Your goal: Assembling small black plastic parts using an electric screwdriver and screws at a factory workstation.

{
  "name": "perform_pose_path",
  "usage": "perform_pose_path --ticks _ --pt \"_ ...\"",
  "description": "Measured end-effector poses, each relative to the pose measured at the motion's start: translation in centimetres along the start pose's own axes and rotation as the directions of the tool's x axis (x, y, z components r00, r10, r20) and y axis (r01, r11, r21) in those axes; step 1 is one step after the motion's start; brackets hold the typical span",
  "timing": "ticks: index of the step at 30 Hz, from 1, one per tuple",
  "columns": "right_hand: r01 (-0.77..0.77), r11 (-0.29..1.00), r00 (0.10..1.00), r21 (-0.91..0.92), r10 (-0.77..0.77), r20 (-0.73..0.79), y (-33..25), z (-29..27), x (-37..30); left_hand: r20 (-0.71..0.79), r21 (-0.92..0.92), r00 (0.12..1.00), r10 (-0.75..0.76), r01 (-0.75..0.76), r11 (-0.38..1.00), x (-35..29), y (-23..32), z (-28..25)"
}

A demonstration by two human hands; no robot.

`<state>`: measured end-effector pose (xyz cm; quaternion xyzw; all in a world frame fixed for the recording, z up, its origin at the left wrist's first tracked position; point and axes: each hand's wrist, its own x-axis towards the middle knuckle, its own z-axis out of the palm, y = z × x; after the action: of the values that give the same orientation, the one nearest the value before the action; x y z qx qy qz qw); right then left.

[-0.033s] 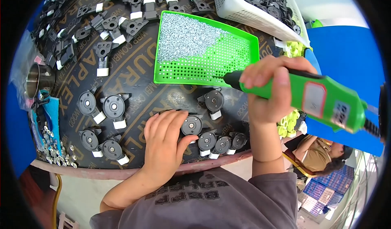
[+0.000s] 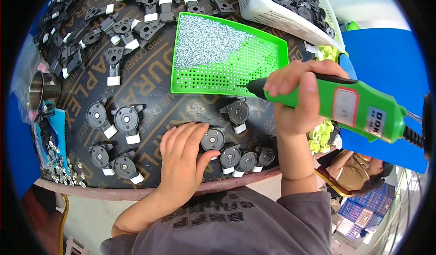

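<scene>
My right hand (image 2: pixel 299 91) is closed around a green electric screwdriver (image 2: pixel 359 107). Its dark nose points left, with the bit over the near edge of a green perforated tray (image 2: pixel 229 91). Small silver screws (image 2: pixel 204 41) are heaped at the tray's far left, and many stand in its holes. My left hand (image 2: pixel 184 150) lies on the table, thumb and forefinger closed about a black disc-shaped plastic part (image 2: pixel 213 139) with a metal centre. Similar discs with white-tipped stems lie around it: several to the right (image 2: pixel 230 157), one beyond (image 2: pixel 238 112) and several to the left (image 2: pixel 126 119).
Black brackets with white ends (image 2: pixel 114 60) cover the far left. A white basket (image 2: pixel 268 14) of black discs stands at far right, with yellow-green parts (image 2: pixel 321 137) below. A metal cup (image 2: pixel 44 89) and loose round metal pieces (image 2: pixel 61 166) lie left. Another person (image 2: pixel 352 173) is at right.
The screwdriver and my right hand have shifted very slightly left, the tool's rear end dipping a little. My left hand stays on the black disc part.
</scene>
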<state>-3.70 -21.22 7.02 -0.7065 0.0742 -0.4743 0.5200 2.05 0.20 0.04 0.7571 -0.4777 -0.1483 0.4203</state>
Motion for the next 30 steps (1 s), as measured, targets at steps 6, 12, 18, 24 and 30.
perform_pose_path --ticks 6,12,18,24,30 --pt "0.061 0.998 0.997 -0.017 -0.060 0.047 0.3 0.0 -0.2 -0.001 -0.002 1.000 0.019 -0.019 1.000 0.2 0.2 -0.2" --pt "0.026 1.000 1.000 0.017 -0.026 -0.009 0.3 0.0 -0.3 0.002 0.007 1.000 0.030 -0.031 1.000 0.3 0.3 -0.3" --pt "-0.081 0.995 0.996 -0.052 0.083 0.041 -4.1 -0.4 -0.6 0.019 0.003 1.000 0.004 -0.004 1.000 0.2 0.3 -0.8" --pt "-0.002 0.985 0.911 0.174 -0.070 0.406 -8.8 0.6 -3.3 0.015 0.041 1.000 0.019 -0.020 0.999 0.1 0.2 -0.6" --pt "0.013 0.990 0.901 0.142 -0.074 0.427 -7.8 1.7 -5.0 -0.002 0.023 0.999 0.033 -0.033 0.999 0.4 0.3 -0.3"
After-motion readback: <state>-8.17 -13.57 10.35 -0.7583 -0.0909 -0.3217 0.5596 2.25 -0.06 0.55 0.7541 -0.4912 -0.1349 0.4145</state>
